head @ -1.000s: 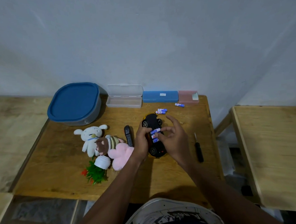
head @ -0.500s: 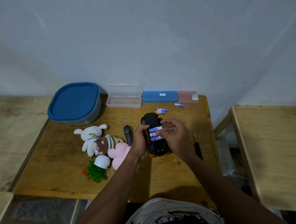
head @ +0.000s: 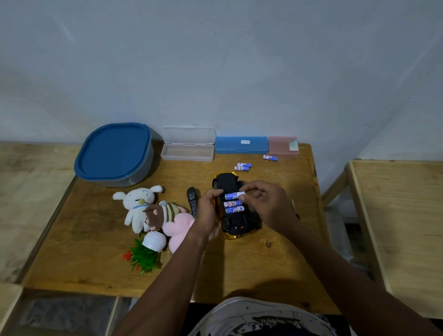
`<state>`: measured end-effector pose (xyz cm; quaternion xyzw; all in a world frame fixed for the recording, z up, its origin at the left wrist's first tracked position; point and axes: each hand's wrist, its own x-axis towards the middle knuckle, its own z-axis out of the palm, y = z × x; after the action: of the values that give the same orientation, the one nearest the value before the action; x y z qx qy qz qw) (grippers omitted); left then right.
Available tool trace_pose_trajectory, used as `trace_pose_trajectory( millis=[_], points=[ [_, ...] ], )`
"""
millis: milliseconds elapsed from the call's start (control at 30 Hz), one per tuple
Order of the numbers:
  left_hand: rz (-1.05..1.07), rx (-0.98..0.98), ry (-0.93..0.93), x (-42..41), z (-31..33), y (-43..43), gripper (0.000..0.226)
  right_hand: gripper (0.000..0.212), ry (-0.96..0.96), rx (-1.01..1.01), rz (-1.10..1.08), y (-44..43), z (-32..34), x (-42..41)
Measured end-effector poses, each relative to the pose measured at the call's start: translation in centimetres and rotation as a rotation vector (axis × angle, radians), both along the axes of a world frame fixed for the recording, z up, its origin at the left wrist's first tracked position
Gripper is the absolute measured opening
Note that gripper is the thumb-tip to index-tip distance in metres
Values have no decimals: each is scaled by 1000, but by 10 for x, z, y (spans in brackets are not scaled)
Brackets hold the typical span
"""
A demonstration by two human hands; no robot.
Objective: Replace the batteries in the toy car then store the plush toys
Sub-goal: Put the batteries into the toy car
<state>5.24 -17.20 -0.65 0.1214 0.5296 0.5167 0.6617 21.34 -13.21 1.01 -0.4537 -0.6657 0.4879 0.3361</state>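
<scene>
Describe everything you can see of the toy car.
The toy car lies upside down on the wooden table. Its black plastic underside faces up, a yellow body edge shows at the near end, and wheels are visible along its left side. Its battery bay is open and holds three blue-and-white batteries lying crosswise. The left hand grips the car's left side. The right hand pinches the top battery.

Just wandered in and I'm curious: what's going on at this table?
A person is changing the batteries in an upturned toy car. The left hand grips its side while the right hand pinches the top battery of three in the open bay. Three loose batteries lie near the back of the table. The plush toys lie heaped to the left, not yet stored, and the blue tub is closed.
</scene>
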Motion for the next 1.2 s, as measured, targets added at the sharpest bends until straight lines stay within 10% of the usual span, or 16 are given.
trace_pose_trajectory(
  millis=[233,333,600,933,1200],
  points=[
    [43,-6,32,-5,0,0,48,20,411,-446,-174,4,15,0],
    [38,1,23,-5,-2,2,48,21,291,-580,-223,9,19,-6],
    [-34,62,-31,-1,-3,11,35,26,-327,-127,1,-2,12,-21],
    [-50,94,117,-2,-4,11,58,23,-455,58,17,-4,24,-23],
    [-33,137,144,1,-5,12,33,18,-454,1,-11,0,19,-26]
  ],
)
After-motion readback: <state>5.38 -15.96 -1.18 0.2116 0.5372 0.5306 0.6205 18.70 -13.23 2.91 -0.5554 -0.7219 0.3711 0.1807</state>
